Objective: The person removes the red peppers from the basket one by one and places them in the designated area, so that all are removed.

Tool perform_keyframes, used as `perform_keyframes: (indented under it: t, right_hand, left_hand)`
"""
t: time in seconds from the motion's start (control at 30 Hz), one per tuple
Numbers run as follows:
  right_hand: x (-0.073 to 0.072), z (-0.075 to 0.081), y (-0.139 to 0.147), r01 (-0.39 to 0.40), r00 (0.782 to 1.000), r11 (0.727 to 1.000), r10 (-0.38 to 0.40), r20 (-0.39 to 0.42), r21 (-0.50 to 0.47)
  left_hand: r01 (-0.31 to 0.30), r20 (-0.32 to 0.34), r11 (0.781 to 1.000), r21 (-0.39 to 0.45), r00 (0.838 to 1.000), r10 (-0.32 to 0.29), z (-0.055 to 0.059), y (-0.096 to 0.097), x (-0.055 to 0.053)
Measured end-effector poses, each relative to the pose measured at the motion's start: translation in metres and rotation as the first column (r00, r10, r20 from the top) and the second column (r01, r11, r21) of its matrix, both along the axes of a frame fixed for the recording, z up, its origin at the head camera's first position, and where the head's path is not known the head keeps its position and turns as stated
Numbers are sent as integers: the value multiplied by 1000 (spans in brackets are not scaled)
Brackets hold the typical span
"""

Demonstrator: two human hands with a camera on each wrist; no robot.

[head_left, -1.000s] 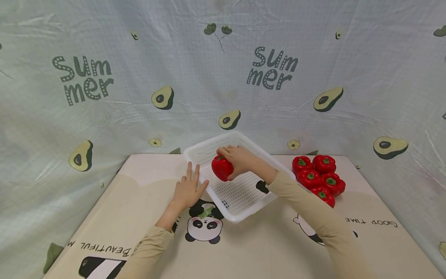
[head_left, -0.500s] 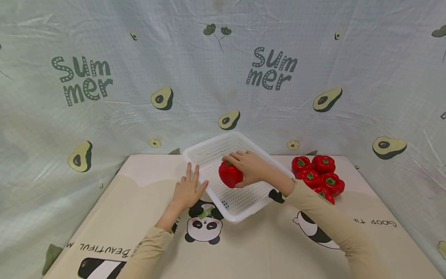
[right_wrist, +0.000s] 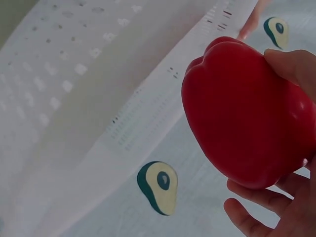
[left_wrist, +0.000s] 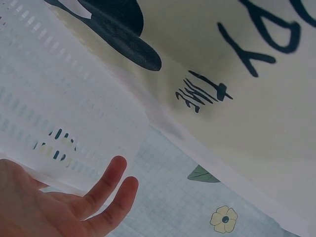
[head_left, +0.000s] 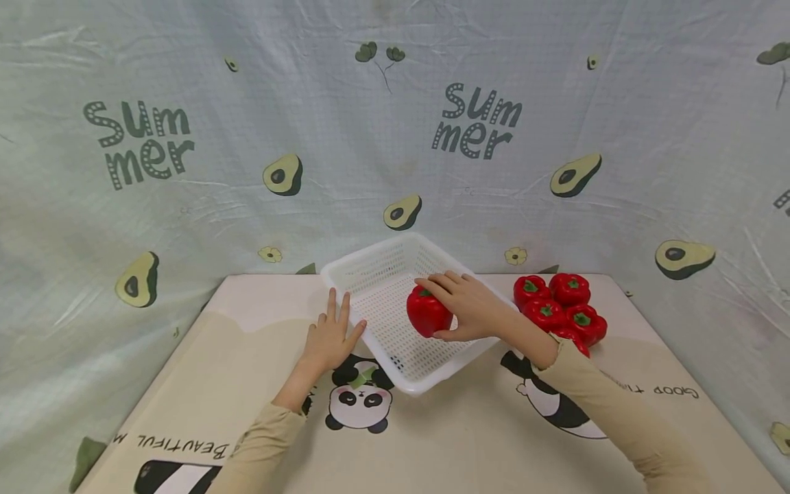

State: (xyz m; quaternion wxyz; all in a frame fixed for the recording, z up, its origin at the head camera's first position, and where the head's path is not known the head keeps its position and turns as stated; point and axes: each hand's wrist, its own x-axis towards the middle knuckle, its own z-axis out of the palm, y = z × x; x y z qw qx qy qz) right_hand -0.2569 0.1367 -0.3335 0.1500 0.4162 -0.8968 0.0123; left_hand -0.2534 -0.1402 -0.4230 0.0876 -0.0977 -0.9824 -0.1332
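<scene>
My right hand grips a red bell pepper over the white plastic basket. In the right wrist view the pepper sits between thumb and fingers, its green stem out of sight there. My left hand rests with spread, straight fingers on the basket's left rim, holding nothing. Those fingers also show beside the basket wall in the left wrist view. Apart from the pepper in my hand, no other pepper shows inside the basket.
Several red bell peppers stand clustered on the table to the right of the basket, partly behind my right forearm. The table has a printed panda cover. A printed curtain hangs behind it.
My right hand has moved right and slightly toward me with the bell pepper, from the left part of the basket to its right part. The left hand stays at the rim.
</scene>
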Motion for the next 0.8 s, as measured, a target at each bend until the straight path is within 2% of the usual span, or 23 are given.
perform_keyframes:
  t: [0.3,0.47,0.8]
  right_hand:
    - [12,-3,25,13,999,996,-16,-40,-86]
    - [17,-6,37,7,995,992,-19,-97,-122]
    - [27,-15,68,64,981,980,-97,-167,-188]
  left_hand:
    - [-6,7,1000,-15,1000,6,-3,0,-2]
    - [-5,5,1000,-4,1000,5,-3,-1,-2]
    - [11,-29,999,31,1000,-10,0,0,1]
